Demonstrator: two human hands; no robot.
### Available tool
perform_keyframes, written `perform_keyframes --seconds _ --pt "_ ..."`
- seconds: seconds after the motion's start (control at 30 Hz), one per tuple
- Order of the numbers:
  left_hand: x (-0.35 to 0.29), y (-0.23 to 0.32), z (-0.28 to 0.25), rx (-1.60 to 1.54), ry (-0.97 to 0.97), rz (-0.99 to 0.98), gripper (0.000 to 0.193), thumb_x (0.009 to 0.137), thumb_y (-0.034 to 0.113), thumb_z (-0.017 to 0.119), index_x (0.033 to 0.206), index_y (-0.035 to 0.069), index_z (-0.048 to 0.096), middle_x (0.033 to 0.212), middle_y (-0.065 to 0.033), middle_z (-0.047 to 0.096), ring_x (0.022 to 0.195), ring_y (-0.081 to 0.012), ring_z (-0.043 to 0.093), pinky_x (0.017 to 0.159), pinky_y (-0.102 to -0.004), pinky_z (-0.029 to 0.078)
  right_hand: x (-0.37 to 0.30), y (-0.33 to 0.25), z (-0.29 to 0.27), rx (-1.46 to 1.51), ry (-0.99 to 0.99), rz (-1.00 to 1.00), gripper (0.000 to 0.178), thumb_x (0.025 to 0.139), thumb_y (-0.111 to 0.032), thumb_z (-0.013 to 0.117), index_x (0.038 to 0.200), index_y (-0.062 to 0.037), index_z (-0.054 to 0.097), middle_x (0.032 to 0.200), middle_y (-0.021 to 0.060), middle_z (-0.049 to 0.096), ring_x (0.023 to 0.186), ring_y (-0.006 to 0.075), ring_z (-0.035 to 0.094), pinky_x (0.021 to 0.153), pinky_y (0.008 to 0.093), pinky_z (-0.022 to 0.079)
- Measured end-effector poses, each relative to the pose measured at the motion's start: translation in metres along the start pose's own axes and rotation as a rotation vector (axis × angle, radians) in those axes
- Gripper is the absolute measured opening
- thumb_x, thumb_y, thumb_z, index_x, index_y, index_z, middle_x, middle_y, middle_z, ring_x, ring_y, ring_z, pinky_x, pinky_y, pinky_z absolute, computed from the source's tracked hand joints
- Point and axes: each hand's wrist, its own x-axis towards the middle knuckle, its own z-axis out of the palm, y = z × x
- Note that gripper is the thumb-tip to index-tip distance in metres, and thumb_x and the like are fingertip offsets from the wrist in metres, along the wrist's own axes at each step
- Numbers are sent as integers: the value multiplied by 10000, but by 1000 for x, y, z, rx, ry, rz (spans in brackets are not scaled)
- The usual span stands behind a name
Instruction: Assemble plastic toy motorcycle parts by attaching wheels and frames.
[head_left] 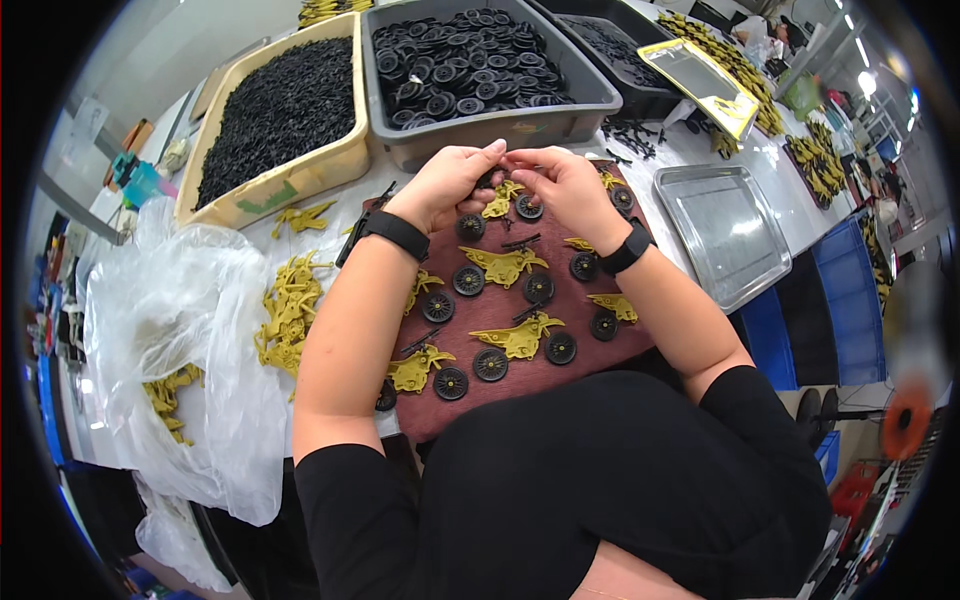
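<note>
- White table [775, 170], spanning the scene.
- Clear plastic bag [200, 330], crumpled, at left.
- Maroon cloth [610, 362], in front of the person, carrying rows of parts.
- Grey bin [480, 137], beyond the cloth, filled with black wheels.
- Cream bin [320, 172], left of the grey one, heaped with small black pieces.
- Metal tray [725, 225], right of the cloth.
- Left hand [455, 185], over the cloth's far edge; fingers curled about a dark piece [490, 178], mostly hidden.
- Right hand [570, 190], meeting the left; thumb and forefinger close together, whether pinching anything cannot be told.
- Yellow motorcycle-shaped bodies [500, 265], lying on the cloth.
- Black spoked wheels [538, 288], beside the bodies.
</note>
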Motion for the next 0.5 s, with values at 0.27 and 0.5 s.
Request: perform_keyframes --seconds 0.27,0.5 --pt "16 0 28 -70 -62 -114 363 956 389 494 899 34 546 744 -6 493 528 -49 382 396 -162 261 -10 7 -26 -229 138 -194 169 823 -77 653 967 8 677 864 68 639 751 132 637 655 258 512" --pt "50 -6 49 286 112 -45 330 942 305 546 1009 -3 643 686 38 495 503 -53 402 412 -183 316 -22 14 -76 355 41 286 167 896 -122 594 990 17 581 883 72 635 733 100 612 644 217 498"
